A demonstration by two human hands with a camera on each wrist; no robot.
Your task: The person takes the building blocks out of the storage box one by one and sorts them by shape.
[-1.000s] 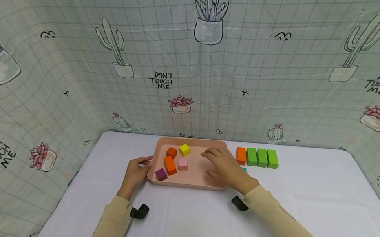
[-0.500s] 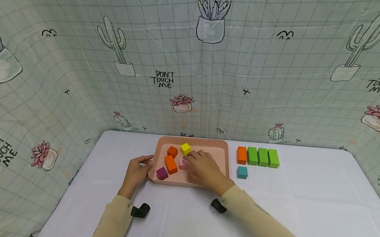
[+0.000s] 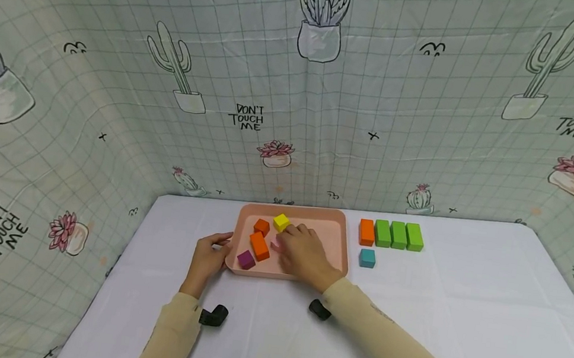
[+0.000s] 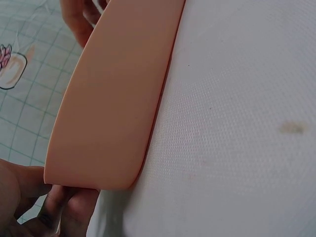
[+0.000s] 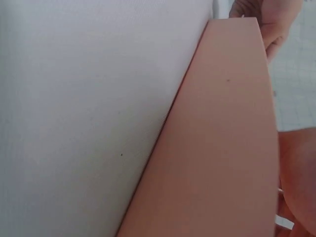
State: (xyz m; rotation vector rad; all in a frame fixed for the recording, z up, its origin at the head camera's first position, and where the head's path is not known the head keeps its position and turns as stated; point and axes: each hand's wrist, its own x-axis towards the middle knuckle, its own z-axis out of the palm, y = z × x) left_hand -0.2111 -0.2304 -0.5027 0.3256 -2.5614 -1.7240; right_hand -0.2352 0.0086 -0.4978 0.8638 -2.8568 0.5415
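A shallow pink tray [image 3: 330, 238] lies on the white table. My left hand [image 3: 208, 259] holds the tray's left end, its fingertips at the rim and outer wall in the left wrist view. My right hand [image 3: 304, 256] reaches down inside the tray and pinches a pink block [image 3: 275, 247], mostly hidden behind its fingers. Just beyond those fingertips sits a yellow cube [image 3: 281, 222]. To their left are an orange cube [image 3: 261, 226], a longer orange block [image 3: 259, 247] and a purple cube [image 3: 246, 259]. The tray's outer wall [image 5: 212, 138] hides the block in the right wrist view.
Right of the tray, an orange block [image 3: 366, 232] stands in a row with three green blocks [image 3: 399, 235]. A teal cube [image 3: 367, 258] lies in front of that row. A patterned cloth [image 3: 362, 93] rises behind the table.
My right hand has moved left across the tray to the pink block, uncovering the teal cube. The left hand stays at the tray's left end.
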